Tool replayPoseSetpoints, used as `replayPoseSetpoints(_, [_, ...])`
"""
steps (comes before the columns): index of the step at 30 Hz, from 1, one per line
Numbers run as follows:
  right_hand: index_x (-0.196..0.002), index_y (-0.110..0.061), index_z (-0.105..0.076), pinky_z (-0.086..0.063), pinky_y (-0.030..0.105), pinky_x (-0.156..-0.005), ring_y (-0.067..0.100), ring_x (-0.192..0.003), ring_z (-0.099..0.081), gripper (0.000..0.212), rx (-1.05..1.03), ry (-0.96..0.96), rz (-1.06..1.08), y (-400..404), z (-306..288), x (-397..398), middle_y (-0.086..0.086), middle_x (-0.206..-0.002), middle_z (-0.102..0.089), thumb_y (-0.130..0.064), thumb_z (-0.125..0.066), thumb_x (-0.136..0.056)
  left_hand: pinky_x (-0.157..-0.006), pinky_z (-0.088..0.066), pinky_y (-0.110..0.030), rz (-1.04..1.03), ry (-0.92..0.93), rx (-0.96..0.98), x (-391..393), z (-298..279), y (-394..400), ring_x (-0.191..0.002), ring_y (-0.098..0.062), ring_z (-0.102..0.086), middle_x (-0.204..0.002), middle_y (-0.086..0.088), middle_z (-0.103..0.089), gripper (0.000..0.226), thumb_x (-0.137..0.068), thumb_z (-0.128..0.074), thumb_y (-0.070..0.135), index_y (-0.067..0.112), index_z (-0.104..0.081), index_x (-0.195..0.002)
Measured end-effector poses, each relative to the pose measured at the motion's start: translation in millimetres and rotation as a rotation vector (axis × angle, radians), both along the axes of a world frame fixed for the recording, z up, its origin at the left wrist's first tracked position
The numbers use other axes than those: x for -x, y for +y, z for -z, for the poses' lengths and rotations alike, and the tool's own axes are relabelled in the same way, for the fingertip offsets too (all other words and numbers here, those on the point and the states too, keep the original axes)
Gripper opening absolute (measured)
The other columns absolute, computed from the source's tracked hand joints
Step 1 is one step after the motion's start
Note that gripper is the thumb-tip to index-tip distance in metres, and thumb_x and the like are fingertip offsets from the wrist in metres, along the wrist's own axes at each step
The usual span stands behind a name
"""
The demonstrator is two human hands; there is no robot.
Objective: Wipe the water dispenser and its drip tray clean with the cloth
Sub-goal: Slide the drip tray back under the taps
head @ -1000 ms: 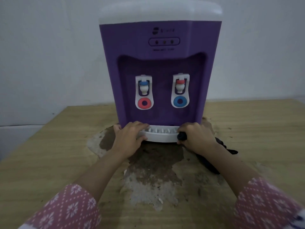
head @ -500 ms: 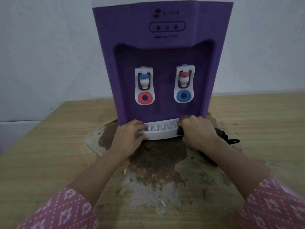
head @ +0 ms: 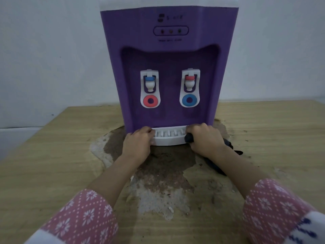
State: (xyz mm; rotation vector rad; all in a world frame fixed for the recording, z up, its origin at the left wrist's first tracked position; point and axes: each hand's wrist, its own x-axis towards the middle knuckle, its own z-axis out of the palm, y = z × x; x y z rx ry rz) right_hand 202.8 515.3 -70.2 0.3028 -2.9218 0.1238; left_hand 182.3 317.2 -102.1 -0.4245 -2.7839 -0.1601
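The drip tray (head: 168,138) sat at the foot of the water dispenser (head: 168,64), long axis running left-right. The left hand (head: 139,143) gripped its left end; the right hand (head: 204,140), holding the dark cloth (head: 189,138), gripped its right end. Both hands lay equally near.

We note a plain pale wall (head: 52,59) behind. Wooden table (head: 52,164), its surface worn in a patch (head: 158,173); light dim.

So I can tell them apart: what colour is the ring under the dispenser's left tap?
Red ring, below the blue-capped left tap; head view.
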Motion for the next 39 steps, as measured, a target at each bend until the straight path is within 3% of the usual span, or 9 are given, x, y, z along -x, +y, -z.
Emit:
replayPoseSetpoints(6, [-0.112,-0.017,-0.054,-0.042,0.032,-0.068,0.027,-0.099,-0.058,0.03,0.014,0.0,-0.028,3,0,6,0.001,-0.12,-0.054,-0.01,-0.055,-0.083,-0.085,-0.042,-0.036,0.032,0.002,0.054,6,-5,-3,-0.11,-0.024,-0.055,-0.134,0.003,-0.046,0.036,-0.095,-0.044,0.026,0.019,-0.047,-0.13])
replayPoseSetpoints(12, [-0.107,-0.016,-0.055,-0.041,0.032,-0.067,0.027,-0.099,-0.058,0.025,0.049,-0.01,-0.012,3,2,14,0.003,-0.117,-0.057,-0.012,-0.056,-0.083,-0.083,-0.043,-0.038,0.096,0.031,0.106,14,-3,-8,-0.109,-0.028,-0.056,-0.128,-0.003,-0.053,0.034,-0.093,-0.048,0.025,0.013,-0.053,-0.125])
replayPoseSetpoints(17, [-0.107,-0.015,-0.053,-0.036,0.029,-0.065,0.027,-0.098,-0.058,0.023,0.029,-0.002,-0.029,5,3,14,0.003,-0.116,-0.057,-0.014,-0.055,-0.084,-0.057,-0.051,-0.034,0.166,0.118,0.118,12,-4,-14,-0.073,-0.028,-0.067,-0.09,-0.005,-0.069,0.025,-0.071,-0.061,0.022,0.011,-0.072,-0.091])
replayPoseSetpoints(21, [-0.103,-0.015,-0.054,-0.038,0.029,-0.064,0.027,-0.095,-0.058,0.022,0.049,0.014,-0.039,6,5,15,0.003,-0.112,-0.059,-0.015,-0.056,-0.082,-0.058,-0.051,-0.03,0.186,0.164,0.152,12,-7,-17,-0.067,-0.023,-0.067,-0.086,-0.001,-0.069,0.028,-0.073,-0.054,0.027,0.014,-0.073,-0.088])
replayPoseSetpoints(25, [-0.101,-0.016,-0.058,-0.041,0.029,-0.067,0.025,-0.093,-0.058,0.021,0.065,0.001,-0.032,7,5,19,0.002,-0.106,-0.06,-0.017,-0.06,-0.079,-0.06,-0.05,-0.028,0.166,0.173,0.152,10,-2,-18,-0.07,-0.021,-0.067,-0.089,-0.001,-0.069,0.036,-0.077,-0.043,0.03,0.015,-0.073,-0.09])
replayPoseSetpoints(29, [-0.1,-0.016,-0.06,-0.045,0.031,-0.071,0.024,-0.095,-0.058,0.021,0.086,-0.003,-0.03,8,6,22,0.002,-0.109,-0.058,-0.018,-0.063,-0.079,-0.059,-0.052,-0.035,0.192,0.127,0.061,13,-5,-17,-0.07,-0.028,-0.066,-0.089,-0.006,-0.067,0.021,-0.072,-0.065,0.022,0.011,-0.071,-0.089])
replayPoseSetpoints(31, [-0.099,-0.016,-0.061,-0.047,0.033,-0.072,0.025,-0.096,-0.057,0.021,0.093,-0.005,-0.03,7,6,22,0.002,-0.111,-0.057,-0.018,-0.063,-0.079,-0.068,-0.052,-0.038,0.169,0.095,-0.008,13,-6,-14,-0.082,-0.031,-0.065,-0.1,-0.009,-0.065,0.023,-0.075,-0.069,0.015,0.009,-0.069,-0.097])
replayPoseSetpoints(34, [-0.103,-0.017,-0.062,-0.049,0.036,-0.075,0.026,-0.099,-0.057,0.025,0.114,-0.006,-0.027,6,7,20,0.001,-0.116,-0.056,-0.015,-0.063,-0.078,-0.088,-0.045,-0.036,0.131,0.068,-0.05,11,-5,-11,-0.108,-0.027,-0.054,-0.122,-0.005,-0.054,0.034,-0.087,-0.059,0.02,0.011,-0.059,-0.12])
replayPoseSetpoints(39, [-0.115,-0.021,-0.059,-0.05,0.04,-0.083,0.028,-0.106,-0.056,0.039,0.2,0.005,-0.035,9,0,15,0.002,-0.121,-0.059,-0.01,-0.061,-0.078,-0.096,-0.039,-0.032,0.114,-0.024,-0.102,8,-8,-7,-0.12,-0.023,-0.045,-0.133,-0.004,-0.044,0.046,-0.091,-0.052,0.022,0.014,-0.042,-0.136])
